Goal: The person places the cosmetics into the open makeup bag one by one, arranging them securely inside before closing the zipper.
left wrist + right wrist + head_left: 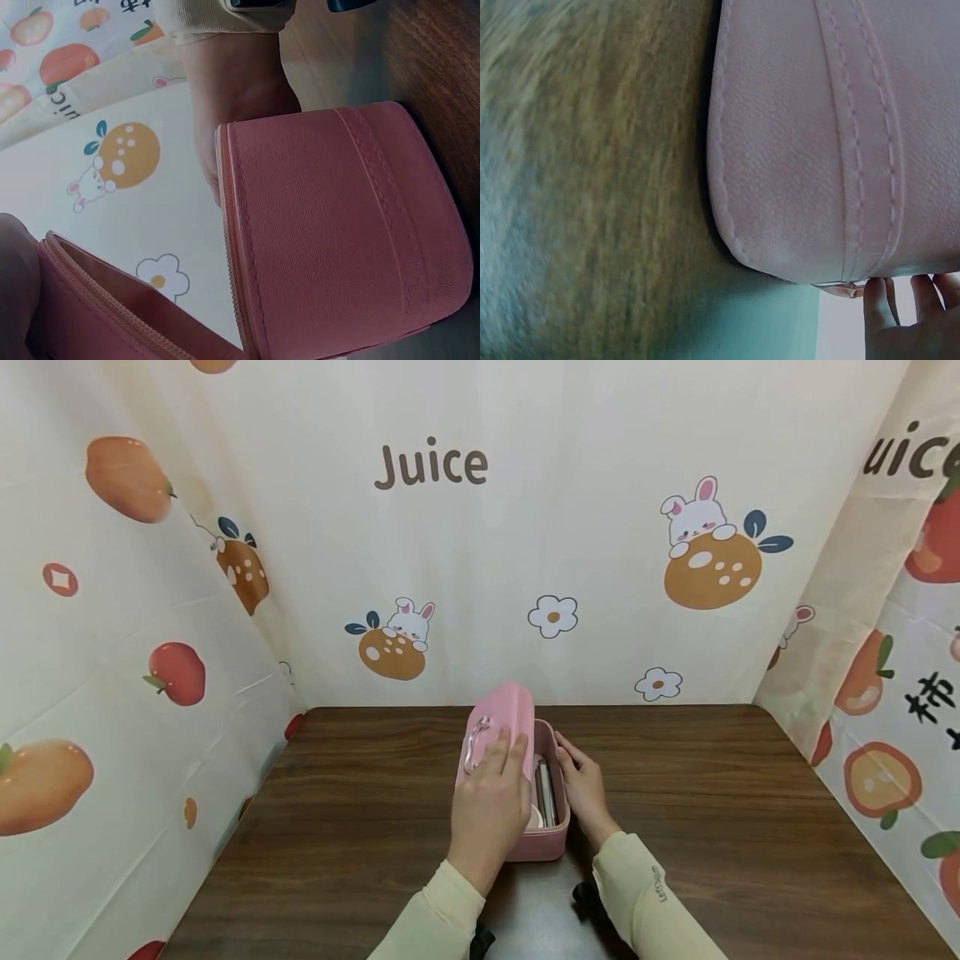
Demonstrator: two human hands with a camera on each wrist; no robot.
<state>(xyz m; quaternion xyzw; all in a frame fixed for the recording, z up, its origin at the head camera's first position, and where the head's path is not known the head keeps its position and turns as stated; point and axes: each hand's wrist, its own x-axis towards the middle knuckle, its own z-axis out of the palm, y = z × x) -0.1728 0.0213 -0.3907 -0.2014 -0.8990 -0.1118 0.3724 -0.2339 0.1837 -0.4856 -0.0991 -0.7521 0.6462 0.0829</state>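
Observation:
A pink cosmetic case (542,843) with a zipper round its rim stands on the table, its lid (504,706) tilted up to the left. My left hand (491,810) rests on the lid's outer face with straight fingers, beside a shiny handle (474,745); its thumb is hidden. My right hand (587,789) grips the far right corner of the case, fingertips (877,289) bent against it in the right wrist view. Through the gap show slim light-coloured sticks (546,793) and a white round item (535,817). The left wrist view shows the case's stitched end and the gap under the lid.
The brown wood-grain table (697,802) extends to both sides of the case. A white printed cloth (525,527) hangs behind and along the sides. Dark wrist straps (588,897) sit under the sleeves, near a grey glossy patch (536,910) of tabletop.

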